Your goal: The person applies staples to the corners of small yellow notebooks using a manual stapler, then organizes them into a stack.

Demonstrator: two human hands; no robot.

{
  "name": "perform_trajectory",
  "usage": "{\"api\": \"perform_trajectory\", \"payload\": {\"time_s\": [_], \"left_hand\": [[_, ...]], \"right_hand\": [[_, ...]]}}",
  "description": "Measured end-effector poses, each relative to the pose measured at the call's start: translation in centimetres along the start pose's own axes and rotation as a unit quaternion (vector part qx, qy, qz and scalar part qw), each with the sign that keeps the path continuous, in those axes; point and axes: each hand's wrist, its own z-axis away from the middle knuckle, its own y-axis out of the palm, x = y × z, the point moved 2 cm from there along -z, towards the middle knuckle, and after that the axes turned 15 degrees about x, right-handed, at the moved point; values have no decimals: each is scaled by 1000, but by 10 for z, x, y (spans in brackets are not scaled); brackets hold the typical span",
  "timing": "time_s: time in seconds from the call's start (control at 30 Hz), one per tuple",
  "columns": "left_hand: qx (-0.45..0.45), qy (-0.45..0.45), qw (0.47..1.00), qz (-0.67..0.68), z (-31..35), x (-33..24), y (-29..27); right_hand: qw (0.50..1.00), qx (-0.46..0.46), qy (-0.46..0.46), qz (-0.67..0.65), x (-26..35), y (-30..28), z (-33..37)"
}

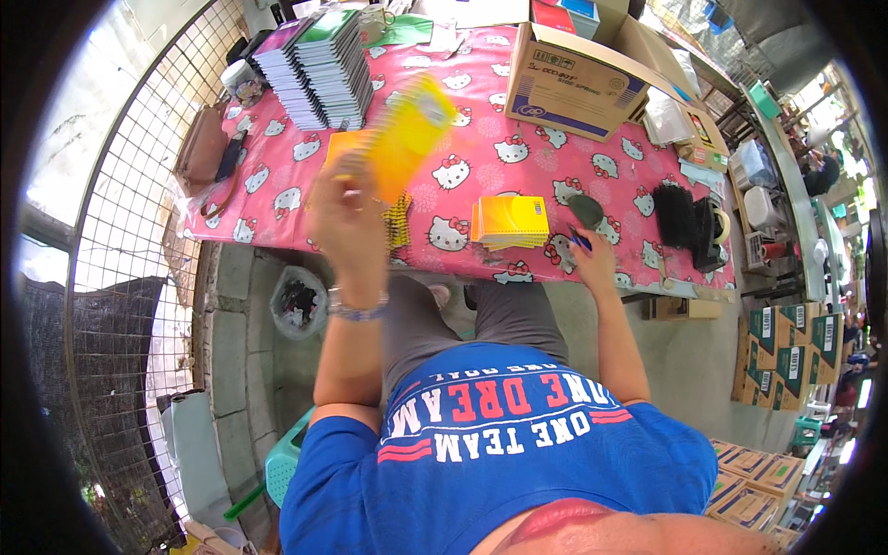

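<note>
My left hand [348, 215], smeared by motion, grips a yellow spiral notebook [413, 129] and holds it up over the table. Partly hidden behind that hand is a stack of yellow notebooks [398, 222] with its spiral edges showing. Between my hands a short pile of yellow-orange spiral notebooks [511, 220] lies near the table's front edge. My right hand [597, 257] is closed around a slim blue object [581, 242], perhaps a pen. Just beyond its fingers lies a dark green rounded piece [584, 211]; whether they touch, I cannot tell.
Two tall stacks of spiral notebooks [314, 79] stand at the back left of the pink table [481, 171], near a brown bag [199, 148]. An open cardboard box [578, 88] sits at the back. Black items and a tape roll [721, 225] lie at the right end.
</note>
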Motion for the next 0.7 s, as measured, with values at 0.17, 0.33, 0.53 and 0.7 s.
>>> {"api": "perform_trajectory", "payload": {"time_s": [0.17, 0.33, 0.53, 0.7], "left_hand": [[48, -72, 996, -26, -26, 65, -62], [95, 33, 955, -279, -43, 88, -70], [161, -91, 982, 43, -87, 122, -90], [183, -281, 931, 147, -86, 138, -113]], "right_hand": [[964, -8, 120, 237, -3, 9, 0], [992, -62, 9, 110, 42, -5, -50], [992, -3, -101, -82, 121, 6, -84], [992, -42, -62, -104, 120, -20, -97]]}}
